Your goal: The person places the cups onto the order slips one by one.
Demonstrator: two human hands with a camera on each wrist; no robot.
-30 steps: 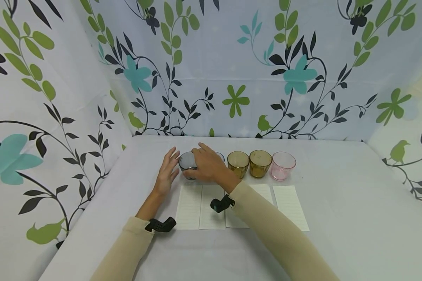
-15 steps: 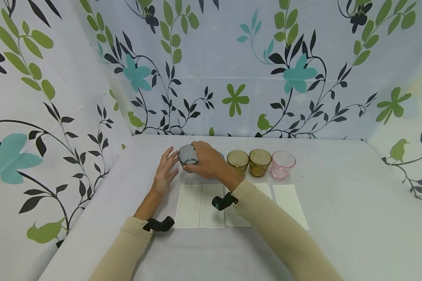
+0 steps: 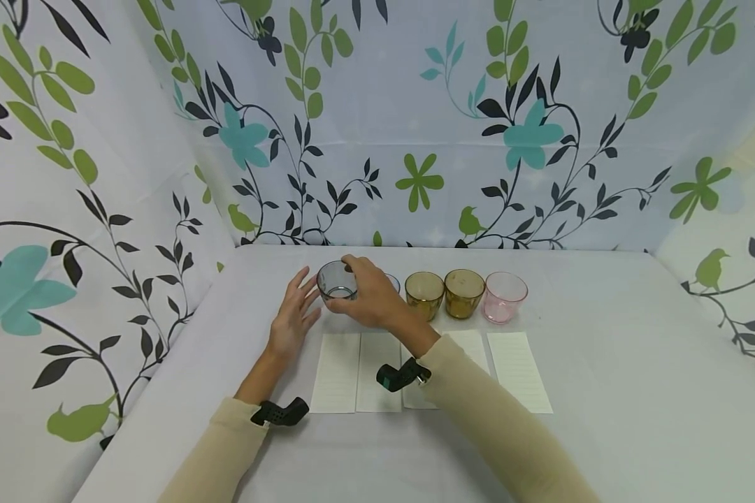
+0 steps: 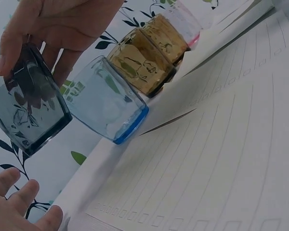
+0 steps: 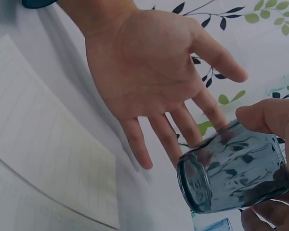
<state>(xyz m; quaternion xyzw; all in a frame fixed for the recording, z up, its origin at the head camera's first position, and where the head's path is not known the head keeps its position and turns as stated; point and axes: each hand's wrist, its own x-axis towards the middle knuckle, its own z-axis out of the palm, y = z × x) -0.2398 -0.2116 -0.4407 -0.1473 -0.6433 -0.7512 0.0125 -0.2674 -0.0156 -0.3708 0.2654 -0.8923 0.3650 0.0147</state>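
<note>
My right hand (image 3: 377, 297) grips a smoky grey-blue glass tumbler (image 3: 333, 281), thumb on the near side and fingers around the far side. In the left wrist view the tumbler (image 4: 36, 113) hangs above the table, its thick base downward. Just left of it is my left hand (image 3: 291, 325), palm toward the glass and fingers spread. In the right wrist view the left hand's fingertips (image 5: 195, 137) reach close behind the tumbler; whether they touch it I cannot tell. A light blue glass (image 4: 111, 103) stands beside it, mostly hidden by my right hand in the head view.
To the right stand two amber glasses (image 3: 425, 299) in a row with a pink glass (image 3: 505, 300). In front of the glasses lie several lined paper sheets (image 3: 335, 377) side by side, some partly under my right forearm. A leaf-patterned curtain (image 3: 352, 140) closes off the back.
My right hand has raised the grey-blue tumbler off the table and tipped it a little. The left hand stays beside it with fingers spread. The other glasses and the papers have not moved.
</note>
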